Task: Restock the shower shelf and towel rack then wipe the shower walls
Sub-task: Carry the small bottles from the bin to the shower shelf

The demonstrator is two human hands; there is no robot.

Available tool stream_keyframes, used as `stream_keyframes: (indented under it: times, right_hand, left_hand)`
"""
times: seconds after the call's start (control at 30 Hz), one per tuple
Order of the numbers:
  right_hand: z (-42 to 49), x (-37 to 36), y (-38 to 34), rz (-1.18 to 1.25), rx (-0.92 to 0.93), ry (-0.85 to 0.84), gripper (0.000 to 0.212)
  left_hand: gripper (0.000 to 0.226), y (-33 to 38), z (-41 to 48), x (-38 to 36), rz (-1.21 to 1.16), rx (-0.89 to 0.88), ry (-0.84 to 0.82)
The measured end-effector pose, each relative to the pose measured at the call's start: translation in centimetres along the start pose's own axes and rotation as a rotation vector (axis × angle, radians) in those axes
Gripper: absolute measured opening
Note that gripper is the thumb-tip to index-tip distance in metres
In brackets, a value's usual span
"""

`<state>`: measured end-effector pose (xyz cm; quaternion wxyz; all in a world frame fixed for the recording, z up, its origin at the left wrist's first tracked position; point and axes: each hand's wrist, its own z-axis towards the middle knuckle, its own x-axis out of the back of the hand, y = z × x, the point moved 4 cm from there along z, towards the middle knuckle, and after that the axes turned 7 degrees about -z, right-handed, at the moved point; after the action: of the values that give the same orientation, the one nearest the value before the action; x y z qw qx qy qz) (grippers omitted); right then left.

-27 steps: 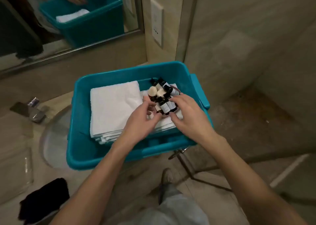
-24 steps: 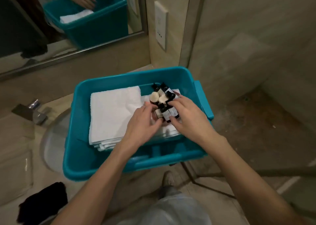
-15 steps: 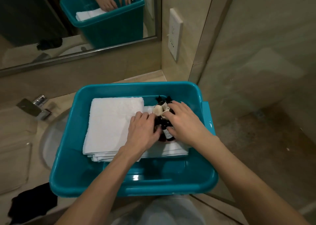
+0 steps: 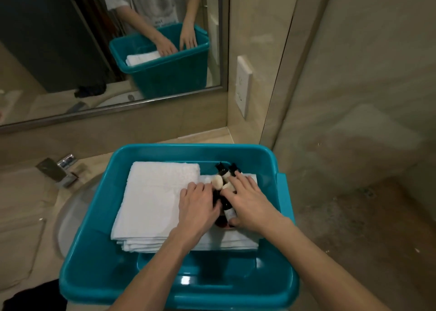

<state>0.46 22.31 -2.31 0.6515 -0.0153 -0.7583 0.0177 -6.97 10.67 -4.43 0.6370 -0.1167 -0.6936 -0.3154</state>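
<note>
Your left hand (image 4: 198, 206) and right hand (image 4: 250, 204) curl around a cluster of small bottles (image 4: 223, 176) between them, likely gathering all for one lift, atop folded white towels (image 4: 160, 199) under your hands in a teal tub (image 4: 236, 151).

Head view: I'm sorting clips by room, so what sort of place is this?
Probably a hotel bathroom: a large framed wall mirror hangs over a beige stone counter with a chrome tap and sunken basin, and a clear glass shower screen stands at the right.
</note>
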Motion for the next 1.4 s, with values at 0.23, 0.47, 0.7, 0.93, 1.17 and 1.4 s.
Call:
stream_keyframes:
  times: [0.23, 0.47, 0.7, 0.93, 1.17, 1.4]
  right_hand:
    - [-1.2, 1.0, 0.3, 0.000, 0.026, 0.096, 0.056]
    - [-3.4, 2.6, 0.3, 0.028, 0.010, 0.133, 0.026]
    - [-5.4, 5.6, 1.8, 0.291, -0.169, 0.062, 0.029]
    - [-8.3, 5.9, 3.5, 0.713, -0.345, 0.214, 0.031]
    - [-9.6, 6.1, 3.4, 1.128, -0.474, 0.407, 0.029]
    - [-12.2, 6.5, -0.4, 1.491, -0.638, 0.672, 0.021]
  left_hand:
    - [0.039, 0.4, 0.2, -0.4, 0.011, 0.014, -0.033]
    - [0.026, 0.0, -0.9, 0.1, -0.244, 0.006, -0.047]
    - [0.028, -0.1, -1.4, 0.9, -0.529, 0.115, -0.099]
    - [0.035, 0.2, -1.9, 0.4, -0.721, 0.243, -0.199]
    - [0.017, -0.1, -2.4, 2.8, -1.189, 0.313, -0.201]
    - [0.014, -0.7, -3.2, 6.2, -1.569, 0.324, -0.225]
